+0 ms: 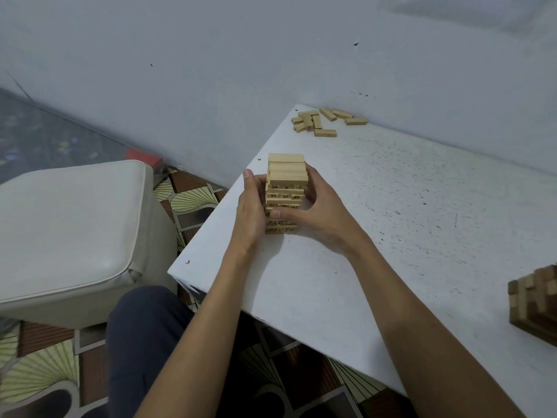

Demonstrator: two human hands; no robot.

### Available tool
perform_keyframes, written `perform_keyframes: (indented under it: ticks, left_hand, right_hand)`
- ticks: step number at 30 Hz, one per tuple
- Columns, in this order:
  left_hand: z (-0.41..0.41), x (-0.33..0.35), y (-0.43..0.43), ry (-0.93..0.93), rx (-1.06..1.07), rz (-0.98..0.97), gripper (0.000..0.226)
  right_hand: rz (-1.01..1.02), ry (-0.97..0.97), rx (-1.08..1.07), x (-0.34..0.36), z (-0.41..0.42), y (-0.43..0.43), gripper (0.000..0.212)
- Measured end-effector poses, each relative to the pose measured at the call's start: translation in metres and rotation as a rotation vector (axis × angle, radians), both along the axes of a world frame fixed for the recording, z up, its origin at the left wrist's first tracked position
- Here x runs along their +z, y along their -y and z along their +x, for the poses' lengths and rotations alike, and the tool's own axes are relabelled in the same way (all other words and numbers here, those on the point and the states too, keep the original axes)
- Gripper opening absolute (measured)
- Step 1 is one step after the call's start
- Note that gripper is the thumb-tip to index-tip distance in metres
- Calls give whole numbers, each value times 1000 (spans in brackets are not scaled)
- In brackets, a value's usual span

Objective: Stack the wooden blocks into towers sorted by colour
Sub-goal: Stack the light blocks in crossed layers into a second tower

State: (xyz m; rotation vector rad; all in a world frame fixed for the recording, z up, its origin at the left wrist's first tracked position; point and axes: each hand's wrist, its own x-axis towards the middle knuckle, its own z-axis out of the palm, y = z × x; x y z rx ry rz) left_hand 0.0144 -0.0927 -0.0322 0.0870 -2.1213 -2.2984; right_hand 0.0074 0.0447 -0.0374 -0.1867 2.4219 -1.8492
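Note:
A tower of light wooden blocks (285,176) with printed numbers stands near the left edge of the white table (391,206). My left hand (251,206) presses flat against the tower's left side, fingers straight. From the right, my right hand (313,212) wraps the tower, thumb across its front and fingers curled behind it. Several loose light blocks (319,122) lie scattered at the table's far corner by the wall. A stack of darker brown blocks (536,300) sits at the right edge of the view, partly cut off.
A white padded stool (75,230) stands left of the table. The grey wall (271,70) runs along the table's far side. Patterned floor (187,194) shows between stool and table. My dark-trousered knee (141,342) is under the table's near corner.

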Motion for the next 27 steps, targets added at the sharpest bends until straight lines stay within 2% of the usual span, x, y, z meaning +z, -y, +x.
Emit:
perform_keyframes:
  ticks: [13,16,19,24,27]
  left_hand:
    - [0,1,0,-24,15,8,67]
    - [3,5,-3,-43,47,61,67]
    - [4,15,-5,-95,165,73,63]
    - [2,21,-9,-111,87,112,62]
    - [2,12,-11,-30,51,82,81]
  right_hand:
    - [2,-18,11,3,5,2,110]
    - [-13,-47,-38,12,13,5,105]
    - [-114,-103,-154,25,21,12,90]
    - [-356,-13,-220,29,22,29,105]
    - [-448,36,-208,27,26,36,77]
